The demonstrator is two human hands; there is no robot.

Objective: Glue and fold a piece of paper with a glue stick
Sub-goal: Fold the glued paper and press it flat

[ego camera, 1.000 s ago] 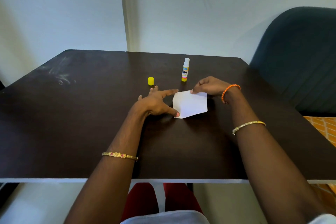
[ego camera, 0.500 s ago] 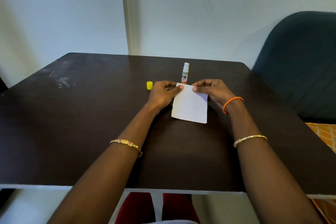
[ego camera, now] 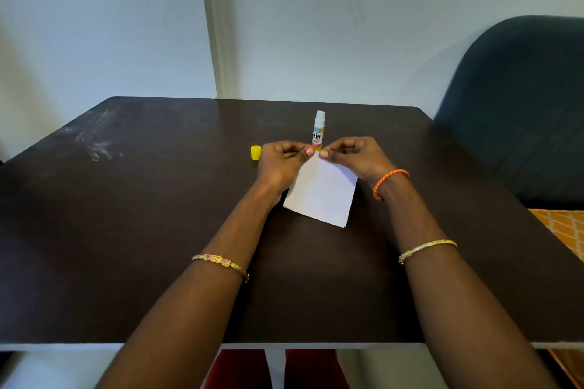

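Two hands meet at frame centre over a dark table (ego camera: 132, 230), its top smooth and matte.

Left part of frame: pale scuffs (ego camera: 98, 142) mark the upper left of the tabletop; below them a wide stretch of bare dark surface runs to the table's pale front edge, low in the frame. A gold bracelet with pink stones (ego camera: 221, 262) circles the left forearm.

Centre-left: a small yellow cap (ego camera: 256, 152), short and cylindrical, stands on the table just left of the left hand (ego camera: 279, 164).

Centre: left hand's fingers are curled, thumb and forefinger pinching the upper corner of the paper (ego camera: 322, 193). The paper is white, flat-looking, four-sided, turned diamond-wise: one corner up at the fingertips, the lower edges sharp against the dark top. Cannot tell whether its lower part touches the table. Right hand (ego camera: 354, 156) mirrors the left, fingers curled, thumb and forefinger pinching the same upper corner; the two thumbs nearly touch.

Just above the pinch, a glue stick (ego camera: 318, 131) stands upright and uncapped: white tip, yellow label with dark lettering, pink base partly hidden by the fingers.

Centre-right: an orange braided band (ego camera: 388, 181) on the right wrist, a plain gold bangle (ego camera: 426, 246) further down the forearm.

Right: bare tabletop out to the rounded far corner and the right edge. Beyond it, a dark blue-green chair (ego camera: 521, 104) with a curved back; an orange patterned surface (ego camera: 565, 227) below it.
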